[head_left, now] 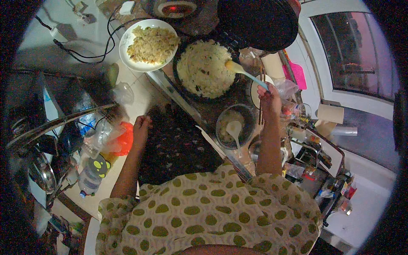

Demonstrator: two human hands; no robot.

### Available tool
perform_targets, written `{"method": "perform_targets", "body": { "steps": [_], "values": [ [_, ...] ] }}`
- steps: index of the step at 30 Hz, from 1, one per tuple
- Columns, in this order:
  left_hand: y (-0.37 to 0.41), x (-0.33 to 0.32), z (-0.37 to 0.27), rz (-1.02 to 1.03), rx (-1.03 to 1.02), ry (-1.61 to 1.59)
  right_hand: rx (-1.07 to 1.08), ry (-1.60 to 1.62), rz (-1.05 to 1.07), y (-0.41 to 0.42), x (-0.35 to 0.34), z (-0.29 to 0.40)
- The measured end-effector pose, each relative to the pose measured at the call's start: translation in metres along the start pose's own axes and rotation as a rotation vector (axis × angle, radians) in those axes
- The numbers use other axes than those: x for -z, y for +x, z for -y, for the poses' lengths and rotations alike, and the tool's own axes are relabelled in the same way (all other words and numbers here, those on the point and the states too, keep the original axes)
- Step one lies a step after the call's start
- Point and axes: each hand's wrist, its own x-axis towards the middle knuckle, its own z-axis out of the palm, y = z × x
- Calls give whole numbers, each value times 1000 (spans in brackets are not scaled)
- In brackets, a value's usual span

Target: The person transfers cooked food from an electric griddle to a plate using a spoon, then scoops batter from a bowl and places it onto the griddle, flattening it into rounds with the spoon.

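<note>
My right hand [270, 95] grips the pale blue handle of a spatula [253, 78]. The spatula's whitish head, orange at its tip, rests on the right side of a pale flat layer of food [205, 68] with darker bits in it. That food fills a round dark pan [188, 97]. At the pan's upper left, a white plate [125, 52] carries a heap of cooked, browned food [153, 44]. My left hand [142, 123] hangs low at my side with curled fingers, and nothing shows in it. Nearer me, a bowl [220, 132] contains a white spoon [235, 128] and some pale mixture.
A large black lid or pan [259, 24] stands upright behind. Chopsticks [261, 110] lie across a white dish [256, 92] under my right forearm. Black cables [86, 60] run near the plate. Bottles [91, 178] and bags stand at the left; a knife rack [318, 156] is at the right.
</note>
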Motion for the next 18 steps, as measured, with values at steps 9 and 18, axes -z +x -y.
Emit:
{"method": "perform_targets", "body": {
  "steps": [9,18],
  "values": [
    [-4,-1,-11,19,-69,88,-24,-471,235,-14,-80,-5],
    [0,6,14,19,-164,122,42,-417,-28,-2,-9,27]
  ]
}}
